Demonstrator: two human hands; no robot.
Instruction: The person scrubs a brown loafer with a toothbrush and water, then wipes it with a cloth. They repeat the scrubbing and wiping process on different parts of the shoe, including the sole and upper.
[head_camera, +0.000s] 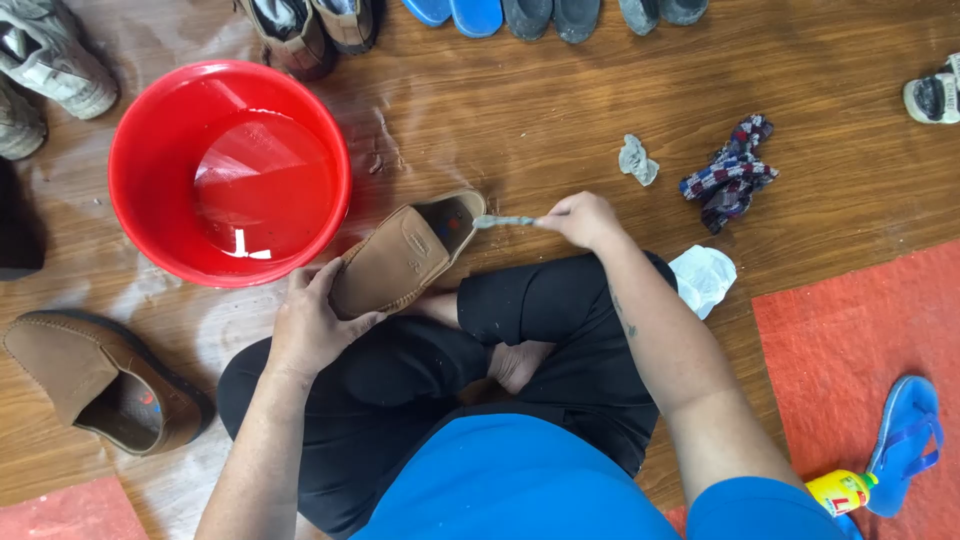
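Just right of the red plastic bucket of water (150, 160), the left hand (312, 325) grips the tan suede loafer (400, 258) on the lap, the right hand (582, 218) pinches a small grey brush (503, 221) at its heel opening — cleaning looks underway, while the matching loafer (95, 378) left of the bucket lies untouched.

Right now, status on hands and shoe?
Left hand grips brown suede loafer. Right hand holds small brush at its heel opening. Red water bucket alongside.

place: home floor | wood floor (560, 110), red mat (850, 340), shoe row (550, 15)
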